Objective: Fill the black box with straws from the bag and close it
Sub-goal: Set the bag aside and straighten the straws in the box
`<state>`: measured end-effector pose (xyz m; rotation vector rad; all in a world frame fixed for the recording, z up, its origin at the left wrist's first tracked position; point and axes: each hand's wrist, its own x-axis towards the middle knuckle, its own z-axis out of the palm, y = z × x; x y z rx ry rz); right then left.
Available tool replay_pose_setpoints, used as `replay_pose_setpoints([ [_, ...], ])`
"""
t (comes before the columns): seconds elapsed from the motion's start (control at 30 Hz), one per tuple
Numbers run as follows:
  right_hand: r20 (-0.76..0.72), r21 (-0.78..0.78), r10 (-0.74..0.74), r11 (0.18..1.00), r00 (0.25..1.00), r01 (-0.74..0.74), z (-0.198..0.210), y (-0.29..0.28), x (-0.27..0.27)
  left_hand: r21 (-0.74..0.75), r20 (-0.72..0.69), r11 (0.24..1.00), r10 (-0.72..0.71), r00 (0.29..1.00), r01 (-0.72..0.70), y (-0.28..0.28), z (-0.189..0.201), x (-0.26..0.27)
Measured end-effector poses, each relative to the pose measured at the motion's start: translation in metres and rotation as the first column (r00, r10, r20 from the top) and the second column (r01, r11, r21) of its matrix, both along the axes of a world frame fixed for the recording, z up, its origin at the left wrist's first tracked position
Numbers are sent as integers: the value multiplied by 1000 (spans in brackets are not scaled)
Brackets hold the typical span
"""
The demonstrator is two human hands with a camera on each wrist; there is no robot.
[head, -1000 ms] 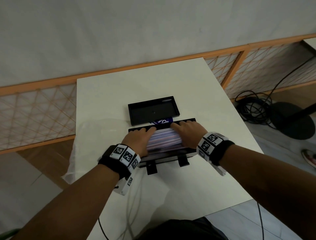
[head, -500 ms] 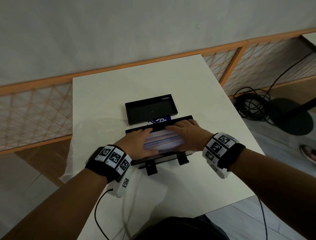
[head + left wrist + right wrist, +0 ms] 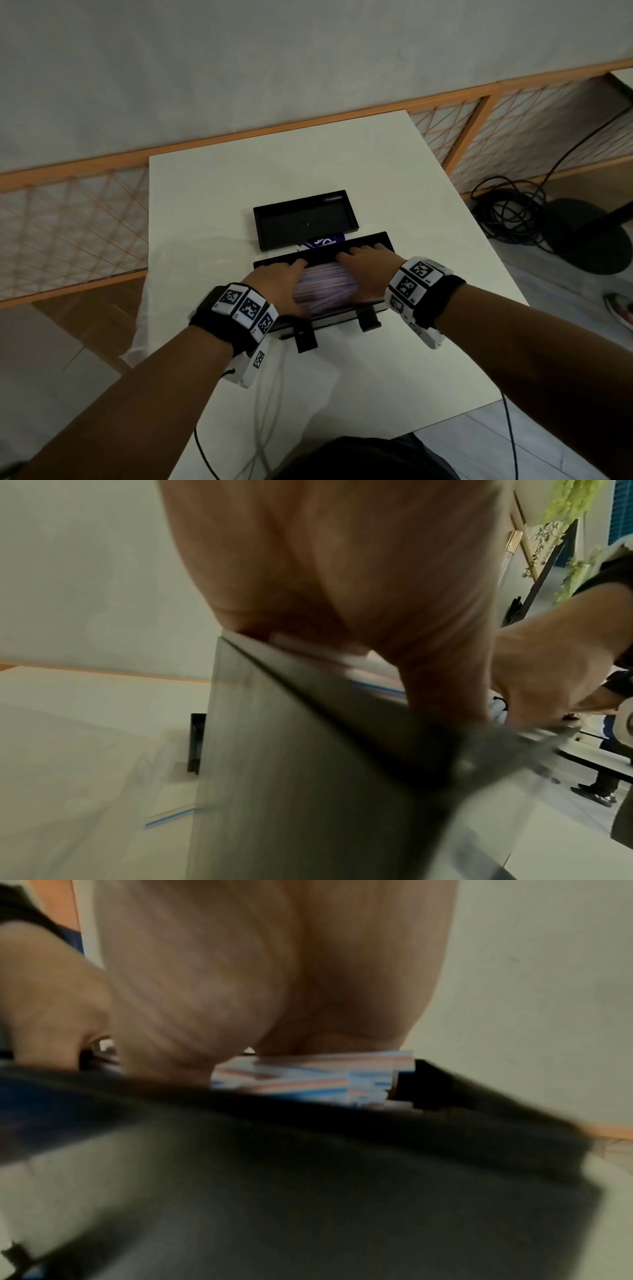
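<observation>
**Hands flat on the straws in the black box**

Head view: black box (image 3: 368, 240) sits open on the white counter (image 3: 212, 205), near its middle, with two black latches hanging off the near wall. Striped straws (image 3: 323, 286) lie packed lengthwise inside it. The left hand (image 3: 279, 286) lies palm-down on the left end of the bundle and the right hand (image 3: 368, 270) on the right end, fingers stretched toward the far wall of the box and gripping nothing. The black lid (image 3: 305, 219) lies upturned just behind the box, and a purple label (image 3: 323, 241) shows in the gap between the two. A clear plastic bag (image 3: 164, 274) is spread on the counter to the left, hanging over its edge. Coiled black cables (image 3: 507, 209) lie on the floor to the right.

Left wrist view: the palm of the left hand (image 3: 342, 569) rests on the straws (image 3: 325, 653) above the blurred grey end wall of the box (image 3: 291, 764); its fingers are hidden. The right hand (image 3: 548, 669) shows beyond it.

Right wrist view: the right hand (image 3: 274, 969) presses down on red, blue and white straws (image 3: 308, 1077) above the dark box (image 3: 291, 1177) wall. Much here is blurred.
</observation>
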<state>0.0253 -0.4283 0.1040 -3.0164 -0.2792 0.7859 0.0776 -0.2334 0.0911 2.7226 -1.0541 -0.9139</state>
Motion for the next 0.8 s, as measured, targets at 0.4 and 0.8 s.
replay_pose_setpoints([
  [0.4, -95, 25, -70, 997, 993, 72, 3, 10, 4, 92, 61, 996, 0, 998, -5, -16, -2, -1],
  [0.8, -59, -2, -6, 1000, 998, 6, 18, 9, 2, 34, -83, 999, 37, 996, -34, -11, 10, 4],
])
